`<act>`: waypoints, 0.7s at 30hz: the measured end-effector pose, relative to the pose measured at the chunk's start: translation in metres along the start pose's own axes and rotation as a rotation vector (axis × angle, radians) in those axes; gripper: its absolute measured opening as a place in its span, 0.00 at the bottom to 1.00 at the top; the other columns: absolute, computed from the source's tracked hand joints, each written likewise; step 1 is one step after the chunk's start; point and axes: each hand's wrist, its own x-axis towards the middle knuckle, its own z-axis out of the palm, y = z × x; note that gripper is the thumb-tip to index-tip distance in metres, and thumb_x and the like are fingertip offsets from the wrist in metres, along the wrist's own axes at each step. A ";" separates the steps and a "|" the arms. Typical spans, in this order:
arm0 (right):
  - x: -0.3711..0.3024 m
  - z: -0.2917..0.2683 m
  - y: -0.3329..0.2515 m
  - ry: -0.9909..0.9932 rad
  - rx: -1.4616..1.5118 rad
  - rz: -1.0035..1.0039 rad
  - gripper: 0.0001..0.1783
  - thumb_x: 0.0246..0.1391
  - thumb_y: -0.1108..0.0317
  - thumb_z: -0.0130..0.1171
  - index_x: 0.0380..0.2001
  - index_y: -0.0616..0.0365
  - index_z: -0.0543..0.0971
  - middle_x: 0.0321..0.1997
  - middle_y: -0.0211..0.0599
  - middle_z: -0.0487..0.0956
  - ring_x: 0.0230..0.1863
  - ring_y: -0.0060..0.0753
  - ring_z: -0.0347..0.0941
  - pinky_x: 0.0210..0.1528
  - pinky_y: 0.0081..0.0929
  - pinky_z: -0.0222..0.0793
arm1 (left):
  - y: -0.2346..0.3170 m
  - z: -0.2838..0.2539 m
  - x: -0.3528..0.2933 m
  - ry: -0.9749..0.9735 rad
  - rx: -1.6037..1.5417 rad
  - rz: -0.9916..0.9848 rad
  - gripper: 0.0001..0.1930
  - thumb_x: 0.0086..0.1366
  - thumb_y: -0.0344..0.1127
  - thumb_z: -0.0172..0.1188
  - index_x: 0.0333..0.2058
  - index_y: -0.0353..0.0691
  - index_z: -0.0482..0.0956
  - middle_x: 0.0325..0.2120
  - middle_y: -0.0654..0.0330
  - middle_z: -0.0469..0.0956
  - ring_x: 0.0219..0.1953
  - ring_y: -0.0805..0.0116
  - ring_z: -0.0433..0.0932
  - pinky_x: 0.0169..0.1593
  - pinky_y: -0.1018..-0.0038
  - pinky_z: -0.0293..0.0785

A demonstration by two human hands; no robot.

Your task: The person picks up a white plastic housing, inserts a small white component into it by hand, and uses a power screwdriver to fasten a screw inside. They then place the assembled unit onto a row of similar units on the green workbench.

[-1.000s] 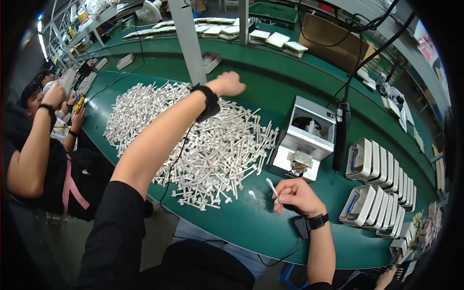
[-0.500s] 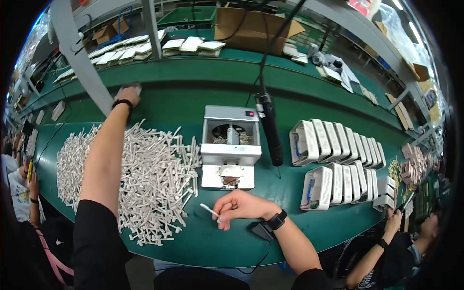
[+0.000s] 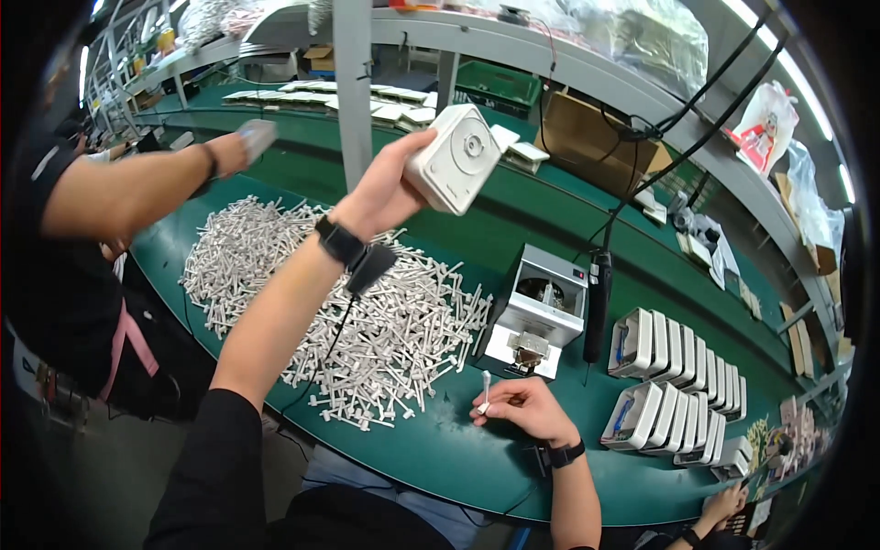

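My left hand (image 3: pixel 378 188) grips a white, round-cornered plastic case (image 3: pixel 456 158) with a ringed circle on its face, lifted over the bench. Lower right, my right hand (image 3: pixel 527 408) pinches a small white plastic rod (image 3: pixel 486 389), its thin end pointing up. That hand is just in front of a grey screw feeder (image 3: pixel 541 316). A black electric screwdriver (image 3: pixel 599 307) hangs upright beside the feeder. Beneath and beyond my left forearm spreads a large pile of similar white rods (image 3: pixel 385 335).
Two rows of white open housings (image 3: pixel 678 367) stand on the right of the green bench (image 3: pixel 440 467). A co-worker's arm (image 3: pixel 137 188) reaches in from the left with a blurred, pale object. A metal post (image 3: pixel 353 92) rises behind my left hand. Cords hang down at right.
The view has swung left. My left hand, stretched to the far side before, is now nearer and holds up the white case. My right hand keeps the rod, now more upright.
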 end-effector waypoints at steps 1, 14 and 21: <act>-0.005 0.013 -0.015 0.091 -0.076 -0.093 0.09 0.64 0.77 0.64 0.45 0.69 0.83 0.41 0.43 0.88 0.41 0.34 0.87 0.46 0.25 0.81 | 0.001 0.011 -0.024 -0.034 -0.204 -0.038 0.27 0.77 0.49 0.51 0.66 0.36 0.70 0.57 0.55 0.80 0.55 0.62 0.82 0.62 0.62 0.74; -0.013 0.107 -0.053 0.721 -0.930 -0.577 0.08 0.57 0.80 0.68 0.41 0.66 0.82 0.33 0.40 0.85 0.29 0.29 0.82 0.35 0.24 0.76 | -0.067 0.058 -0.201 -0.045 -0.329 -0.382 0.32 0.76 0.53 0.44 0.69 0.37 0.66 0.61 0.53 0.77 0.60 0.57 0.79 0.63 0.57 0.74; -0.017 0.120 -0.025 0.849 -1.072 -0.566 0.08 0.57 0.81 0.67 0.40 0.63 0.82 0.31 0.42 0.83 0.28 0.36 0.81 0.32 0.28 0.75 | -0.084 0.071 -0.218 -0.001 -0.388 -0.411 0.31 0.75 0.52 0.45 0.68 0.38 0.66 0.58 0.54 0.77 0.58 0.60 0.78 0.60 0.61 0.74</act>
